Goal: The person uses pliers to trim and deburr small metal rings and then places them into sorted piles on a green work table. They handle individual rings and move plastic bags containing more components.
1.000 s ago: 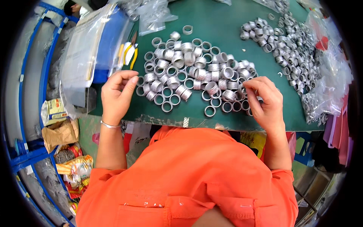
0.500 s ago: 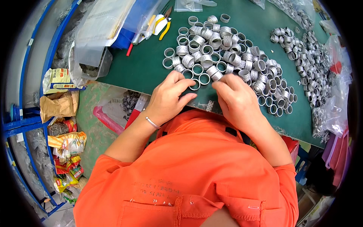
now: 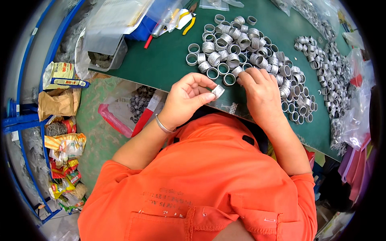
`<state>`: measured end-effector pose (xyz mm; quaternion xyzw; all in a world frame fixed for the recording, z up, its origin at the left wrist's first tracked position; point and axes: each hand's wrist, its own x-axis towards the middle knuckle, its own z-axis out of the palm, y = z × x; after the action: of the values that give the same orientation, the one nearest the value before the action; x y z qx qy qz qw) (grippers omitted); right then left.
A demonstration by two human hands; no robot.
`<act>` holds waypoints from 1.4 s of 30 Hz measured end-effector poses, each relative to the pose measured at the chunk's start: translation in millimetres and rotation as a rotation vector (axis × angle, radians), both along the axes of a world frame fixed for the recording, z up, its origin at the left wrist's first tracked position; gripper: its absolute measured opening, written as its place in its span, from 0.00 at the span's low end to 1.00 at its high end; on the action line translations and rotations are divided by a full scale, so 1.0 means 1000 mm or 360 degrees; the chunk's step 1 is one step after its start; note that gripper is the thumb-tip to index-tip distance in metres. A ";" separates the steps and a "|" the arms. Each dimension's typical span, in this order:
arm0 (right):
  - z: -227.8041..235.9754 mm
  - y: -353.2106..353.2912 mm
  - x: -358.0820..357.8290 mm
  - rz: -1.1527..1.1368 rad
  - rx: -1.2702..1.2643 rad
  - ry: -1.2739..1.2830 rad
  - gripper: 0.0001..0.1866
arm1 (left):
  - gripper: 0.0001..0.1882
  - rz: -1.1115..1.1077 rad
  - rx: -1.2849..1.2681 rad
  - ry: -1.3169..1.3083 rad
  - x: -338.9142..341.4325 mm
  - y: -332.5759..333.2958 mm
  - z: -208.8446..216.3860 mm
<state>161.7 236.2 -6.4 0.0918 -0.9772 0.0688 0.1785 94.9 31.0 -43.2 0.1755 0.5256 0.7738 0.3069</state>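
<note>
Between the thumb and index finger of my left hand (image 3: pixel 185 98) a short silver metal ring (image 3: pixel 217 91) is pinched, just above the table's near edge. A heap of similar metal rings (image 3: pixel 232 60), some with textured outer sides, lies in front of both hands on the green table (image 3: pixel 161 64). At the near side of that heap is my right hand (image 3: pixel 263 94), palm down with its fingers curled against the rings. Its fingertips are partly hidden, so whatever they hold does not show.
A second pile of rings (image 3: pixel 331 80) lies at the right beside clear plastic bags (image 3: pixel 356 116). Yellow-handled pliers (image 3: pixel 189 26) and a red-tipped tool (image 3: pixel 148 41) rest near a plastic bin (image 3: pixel 120 56). Below the left table edge hangs an open bag (image 3: pixel 116 118) with dark small parts.
My left hand has lifted away from the heap toward me with a ring pinched in it. The right hand has shifted slightly up and right. The whole view has moved a little.
</note>
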 end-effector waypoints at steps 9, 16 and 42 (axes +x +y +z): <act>-0.003 0.006 0.000 -0.0018 -0.0135 0.0192 0.11 | 0.20 -0.0060 0.0100 -0.0192 0.002 -0.002 0.004; 0.003 -0.009 0.009 0.0189 -0.0682 0.0071 0.11 | 0.20 -0.0099 0.0088 -0.0293 0.003 -0.002 0.010; -0.027 -0.033 0.026 0.0191 -0.1325 0.0291 0.18 | 0.13 -0.0005 -0.0064 -0.0279 0.015 0.011 0.009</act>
<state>187.4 203.3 -33.2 0.0744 -0.8391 0.4591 0.2820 109.7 41.7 -34.6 0.1017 0.5118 0.7750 0.3564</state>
